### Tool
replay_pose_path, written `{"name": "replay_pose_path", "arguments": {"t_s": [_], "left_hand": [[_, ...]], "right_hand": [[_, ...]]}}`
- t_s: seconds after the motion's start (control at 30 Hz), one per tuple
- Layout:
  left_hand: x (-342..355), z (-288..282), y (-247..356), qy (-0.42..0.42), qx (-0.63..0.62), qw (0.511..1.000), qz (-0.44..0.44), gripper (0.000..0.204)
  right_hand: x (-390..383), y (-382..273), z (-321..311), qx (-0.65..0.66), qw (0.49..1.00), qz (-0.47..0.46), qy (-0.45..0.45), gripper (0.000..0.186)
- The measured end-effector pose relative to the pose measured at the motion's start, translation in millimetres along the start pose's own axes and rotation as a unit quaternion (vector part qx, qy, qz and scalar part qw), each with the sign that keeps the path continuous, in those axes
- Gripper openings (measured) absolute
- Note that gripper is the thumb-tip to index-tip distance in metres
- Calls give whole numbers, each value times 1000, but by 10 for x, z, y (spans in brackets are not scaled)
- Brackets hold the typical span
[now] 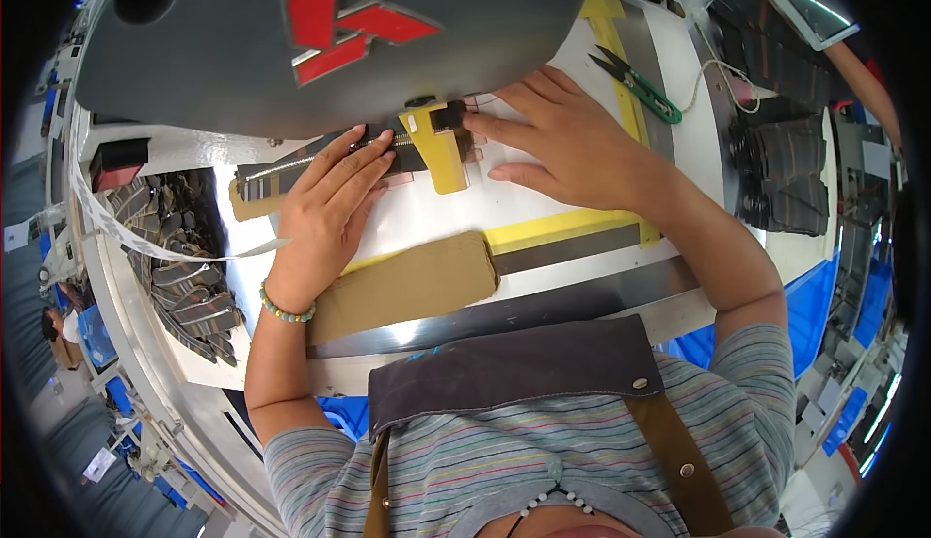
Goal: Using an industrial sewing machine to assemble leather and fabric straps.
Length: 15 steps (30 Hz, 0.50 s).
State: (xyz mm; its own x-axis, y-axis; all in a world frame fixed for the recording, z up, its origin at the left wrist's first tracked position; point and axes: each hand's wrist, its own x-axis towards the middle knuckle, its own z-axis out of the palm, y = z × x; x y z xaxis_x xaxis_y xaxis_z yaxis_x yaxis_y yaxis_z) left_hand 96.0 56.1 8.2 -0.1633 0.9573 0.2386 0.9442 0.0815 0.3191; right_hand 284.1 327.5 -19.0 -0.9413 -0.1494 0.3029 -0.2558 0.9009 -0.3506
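Note:
My left hand (335, 203) lies with its fingers stretched out on a dark striped fabric piece (272, 181), left of the yellow part (444, 158) under the sewing machine head. On the other side of that part, my right hand (562, 145) rests on the white work surface with fingers apart. Its fingertips reach toward the needle area, where the machine head (223, 43) and the yellow part hide most of the fabric. A flat olive-brown piece (412, 281) lies on the table nearer to me, beside my left wrist.
Green-handled thread snips (640, 90) lie at the far right. Stacks of fabric pieces stand at the left (189, 291) and right (790, 164) of the table. A white ribbon (145, 245) curves across the left side. Yellow tape (562, 228) marks the surface.

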Motion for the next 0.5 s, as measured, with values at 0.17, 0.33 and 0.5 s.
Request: {"name": "replay_pose_path", "arguments": {"t_s": [0.17, 0.33, 0.5], "left_hand": [[-28, 23, 55, 2, 36, 999, -8, 42], [-62, 29, 95, -1, 86, 996, -16, 44], [4, 17, 58, -1, 90, 996, -17, 48]], "right_hand": [[-2, -7, 37, -5, 1000, -2, 4, 53], [-2, -6, 49, -16, 1000, -10, 4, 55], [-4, 8, 47, -6, 1000, -8, 15, 56]]}}
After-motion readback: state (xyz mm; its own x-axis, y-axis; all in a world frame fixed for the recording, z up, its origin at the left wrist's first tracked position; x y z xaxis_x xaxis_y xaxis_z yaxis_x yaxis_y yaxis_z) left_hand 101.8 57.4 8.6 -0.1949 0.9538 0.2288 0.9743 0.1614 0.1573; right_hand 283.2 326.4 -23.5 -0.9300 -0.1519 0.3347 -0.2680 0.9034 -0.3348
